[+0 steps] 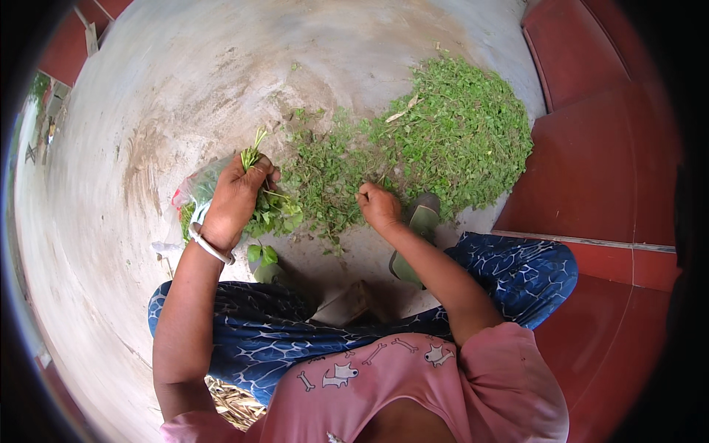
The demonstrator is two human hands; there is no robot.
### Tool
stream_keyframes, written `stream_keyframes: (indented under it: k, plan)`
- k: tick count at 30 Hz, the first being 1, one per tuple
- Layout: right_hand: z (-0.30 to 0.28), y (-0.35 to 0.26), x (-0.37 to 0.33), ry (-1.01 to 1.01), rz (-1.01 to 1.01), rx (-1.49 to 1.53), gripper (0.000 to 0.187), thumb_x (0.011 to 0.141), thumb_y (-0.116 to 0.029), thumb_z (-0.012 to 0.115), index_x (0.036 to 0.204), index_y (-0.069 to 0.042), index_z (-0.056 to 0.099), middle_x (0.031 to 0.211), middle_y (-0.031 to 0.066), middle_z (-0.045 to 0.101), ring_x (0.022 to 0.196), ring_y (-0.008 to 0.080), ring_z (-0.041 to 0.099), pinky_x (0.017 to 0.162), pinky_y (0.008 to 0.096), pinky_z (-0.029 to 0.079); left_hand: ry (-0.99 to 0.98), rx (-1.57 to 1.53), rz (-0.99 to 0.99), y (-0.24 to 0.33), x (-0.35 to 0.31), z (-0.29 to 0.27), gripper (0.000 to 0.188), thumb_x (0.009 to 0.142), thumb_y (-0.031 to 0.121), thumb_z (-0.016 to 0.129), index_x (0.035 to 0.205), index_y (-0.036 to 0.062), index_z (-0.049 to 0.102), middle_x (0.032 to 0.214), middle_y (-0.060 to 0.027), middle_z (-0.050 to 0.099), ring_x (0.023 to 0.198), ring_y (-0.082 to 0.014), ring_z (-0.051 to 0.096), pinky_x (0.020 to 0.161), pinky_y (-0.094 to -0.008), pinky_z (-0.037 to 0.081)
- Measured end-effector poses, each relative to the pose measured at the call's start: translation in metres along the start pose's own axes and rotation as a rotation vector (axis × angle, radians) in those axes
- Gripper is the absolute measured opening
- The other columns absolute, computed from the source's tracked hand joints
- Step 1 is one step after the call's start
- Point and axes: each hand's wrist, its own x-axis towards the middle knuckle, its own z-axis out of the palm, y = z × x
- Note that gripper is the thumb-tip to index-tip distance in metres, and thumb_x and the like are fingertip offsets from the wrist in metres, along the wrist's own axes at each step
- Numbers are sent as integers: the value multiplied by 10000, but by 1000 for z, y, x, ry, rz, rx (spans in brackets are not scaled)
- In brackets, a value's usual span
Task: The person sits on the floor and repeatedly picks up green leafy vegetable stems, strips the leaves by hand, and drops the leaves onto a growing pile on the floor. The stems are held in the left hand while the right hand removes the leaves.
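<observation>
My left hand (240,188), with a white bangle at the wrist, is closed round a bunch of leafy greens (253,151). Pale stems stick out above the fist, and leaves hang below it toward my shoe. My right hand (380,207) is at the near edge of a spread of loose greens (325,173), its fingers pinched together. Whatever is between those fingertips is hidden. Farther right, the loose greens rise into a large heap (465,133) on the concrete floor. A clear plastic bag (201,184) with greens in it lies beside my left hand.
Red tiled steps (591,170) border the floor on the right. My green shoes (425,218) stand close to the greens, with a small wooden piece (358,299) between my legs. Dry straw-like stalks (233,402) lie at the lower left. Pale concrete (111,199) stretches away to the left.
</observation>
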Motion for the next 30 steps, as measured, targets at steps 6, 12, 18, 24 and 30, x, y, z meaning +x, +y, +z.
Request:
stream_keyframes:
  k: [6,12,18,24,30]
  plan:
    - [-33,20,33,-83,-79,-355,282,754,-75,539,1019,-162,582,1038,157,553,724,360,617,605,453,492,-40,13,23,-2,-1,2,153,930,183,489,867,46,511,703,-5,519,642,-93,467,597,-236,390]
    - [-40,41,58,-217,-272,-553,212,760,-92,509,942,-128,611,1021,166,546,764,331,624,634,429,503,-53,120,17,-3,-2,2,175,930,203,505,876,38,525,709,18,487,638,-75,450,590,-228,378]
    - [-29,67,51,-176,-333,-504,179,771,-91,506,922,-119,599,1023,159,543,853,319,599,715,443,476,-55,131,23,-4,-2,1,184,917,197,530,888,16,530,678,14,491,616,-75,456,568,-245,386]
    - [-78,25,80,-370,-154,-106,125,722,-73,633,830,-86,570,906,114,594,795,305,597,656,410,470,38,227,73,-12,1,-3,198,884,173,580,904,-18,530,639,4,488,606,-80,417,555,-266,383]
    - [-110,-7,92,-498,-61,-88,90,818,-104,615,852,-30,575,730,23,591,563,89,557,482,264,438,6,260,126,-10,4,0,130,859,129,622,835,21,554,664,49,478,595,-42,414,525,-225,365]
